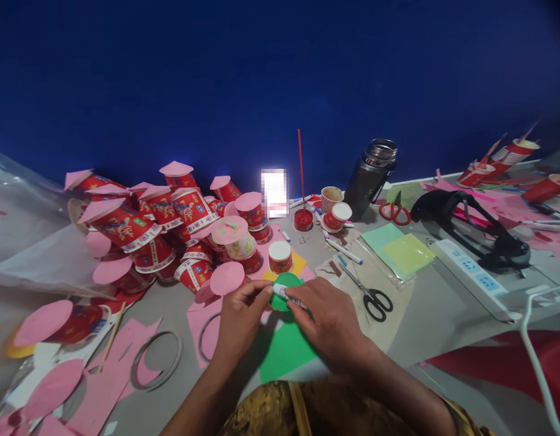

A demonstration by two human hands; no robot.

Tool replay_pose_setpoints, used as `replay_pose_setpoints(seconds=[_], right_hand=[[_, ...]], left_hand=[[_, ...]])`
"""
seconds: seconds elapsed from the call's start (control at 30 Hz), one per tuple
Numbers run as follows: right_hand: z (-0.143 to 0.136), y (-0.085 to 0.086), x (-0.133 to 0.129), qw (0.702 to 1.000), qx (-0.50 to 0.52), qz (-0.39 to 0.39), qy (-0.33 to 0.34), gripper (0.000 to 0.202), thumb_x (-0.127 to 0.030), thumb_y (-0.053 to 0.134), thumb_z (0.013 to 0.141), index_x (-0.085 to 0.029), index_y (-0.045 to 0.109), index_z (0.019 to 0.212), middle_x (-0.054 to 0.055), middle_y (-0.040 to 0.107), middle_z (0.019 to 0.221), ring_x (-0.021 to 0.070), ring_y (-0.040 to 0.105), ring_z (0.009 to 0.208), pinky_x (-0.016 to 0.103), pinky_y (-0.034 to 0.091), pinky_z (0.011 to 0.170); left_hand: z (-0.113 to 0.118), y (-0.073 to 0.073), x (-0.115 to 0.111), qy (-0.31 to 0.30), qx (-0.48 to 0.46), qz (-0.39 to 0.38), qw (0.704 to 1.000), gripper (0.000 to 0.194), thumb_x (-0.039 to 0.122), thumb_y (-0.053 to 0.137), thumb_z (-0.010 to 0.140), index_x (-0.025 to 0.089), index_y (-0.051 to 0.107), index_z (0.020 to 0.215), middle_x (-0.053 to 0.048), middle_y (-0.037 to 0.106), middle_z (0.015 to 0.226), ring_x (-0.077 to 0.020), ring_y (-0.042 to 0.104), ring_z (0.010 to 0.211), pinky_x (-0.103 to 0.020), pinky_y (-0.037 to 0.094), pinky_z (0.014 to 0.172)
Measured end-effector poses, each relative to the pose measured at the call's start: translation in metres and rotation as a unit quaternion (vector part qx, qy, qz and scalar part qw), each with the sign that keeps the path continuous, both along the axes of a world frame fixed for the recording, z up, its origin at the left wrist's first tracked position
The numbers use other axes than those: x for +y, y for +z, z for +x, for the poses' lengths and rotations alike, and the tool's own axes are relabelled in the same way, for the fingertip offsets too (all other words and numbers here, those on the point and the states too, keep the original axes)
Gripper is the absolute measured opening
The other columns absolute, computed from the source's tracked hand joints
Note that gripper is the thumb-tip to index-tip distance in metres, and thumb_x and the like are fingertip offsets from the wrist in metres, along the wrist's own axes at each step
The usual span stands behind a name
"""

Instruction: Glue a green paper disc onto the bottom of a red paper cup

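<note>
Head view: hands [284, 315] pinch green disc [284, 290].

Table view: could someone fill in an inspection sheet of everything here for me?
Surface: grey table, strewn with pink paper scraps.
Job's things: green paper disc and white marker, over a green sheet.
Clutter: pile of red paper cups with pink lids, black scissors, red scissors, flask.
Grippers: left hand pinches the disc; right hand holds the marker.
Cables: white power strip, white cord.
Surroundings: blue wall.
</note>
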State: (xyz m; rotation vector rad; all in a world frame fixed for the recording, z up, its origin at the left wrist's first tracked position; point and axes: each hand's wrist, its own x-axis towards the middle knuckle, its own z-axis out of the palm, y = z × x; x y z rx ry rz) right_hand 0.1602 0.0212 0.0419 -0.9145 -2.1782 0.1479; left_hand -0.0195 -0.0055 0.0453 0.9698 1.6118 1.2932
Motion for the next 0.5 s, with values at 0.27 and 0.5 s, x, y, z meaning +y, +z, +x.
replay_pose_setpoints(seconds=[0.27,0.5], right_hand=[[0.0022,-0.0027,0.0047,0.999,0.021,-0.007,-0.041,0.011,-0.023,0.061,0.100,-0.024,0.071,0.104,0.002,0.074,0.085,0.0198,0.066,0.080,0.031,0.041,0.071],[0.0017,-0.0036,0.0043,0.999,0.017,-0.012,-0.028,0.009,-0.022,0.062,0.099,-0.023,0.071,0.103,0.003,0.073,0.084,0.0191,0.066,0.081,0.029,0.041,0.071]], left_hand=[[0.0086,-0.0026,-0.0049,0.021,0.039,0.011,0.999,0.023,0.040,0.073,0.078,0.019,0.080,0.080,-0.003,0.080,0.077,-0.0175,0.069,0.070,-0.026,0.055,0.068],[0.0055,-0.0055,0.0004,-0.052,0.010,0.018,0.998,0.029,0.036,0.071,0.080,0.021,0.081,0.102,-0.006,0.081,0.102,-0.0209,0.071,0.092,-0.029,0.055,0.081]])
